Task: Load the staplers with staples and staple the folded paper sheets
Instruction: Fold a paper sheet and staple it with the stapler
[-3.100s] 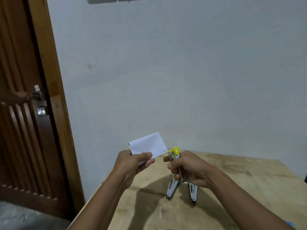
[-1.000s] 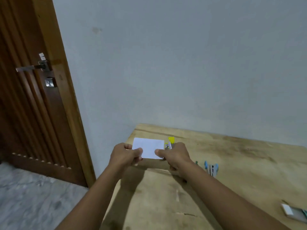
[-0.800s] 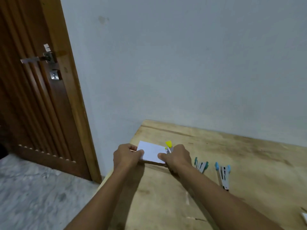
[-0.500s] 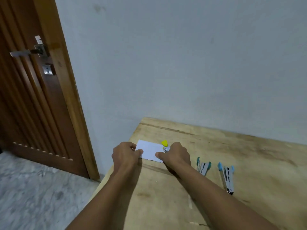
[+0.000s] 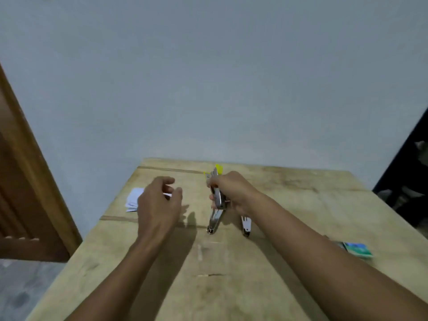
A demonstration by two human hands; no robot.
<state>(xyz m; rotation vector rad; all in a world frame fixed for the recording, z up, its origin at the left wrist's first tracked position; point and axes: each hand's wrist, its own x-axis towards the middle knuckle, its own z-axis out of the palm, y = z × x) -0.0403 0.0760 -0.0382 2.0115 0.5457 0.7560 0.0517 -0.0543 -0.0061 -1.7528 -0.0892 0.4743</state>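
Note:
My right hand [image 5: 234,191] grips a yellow-tipped metal stapler [image 5: 217,188] and holds it above the wooden table [image 5: 231,274]. My left hand [image 5: 157,205] hovers over the table with its fingers apart and nothing in it. The folded white paper [image 5: 133,200] lies flat near the table's left edge, partly hidden behind my left hand. Two more staplers lie on the table below my right hand, one [image 5: 215,222] to the left and one [image 5: 246,225] to the right; my hand hides their far ends.
A small green and blue box [image 5: 356,249] lies by the table's right edge, next to my right forearm. A wooden door [image 5: 20,205] stands at the left. A grey wall rises behind the table. A dark opening [image 5: 407,181] shows at the far right.
My left hand has let go of the folded paper, which now lies on the table at the left. My right hand has lifted the yellow stapler away from it. The view has swung right.

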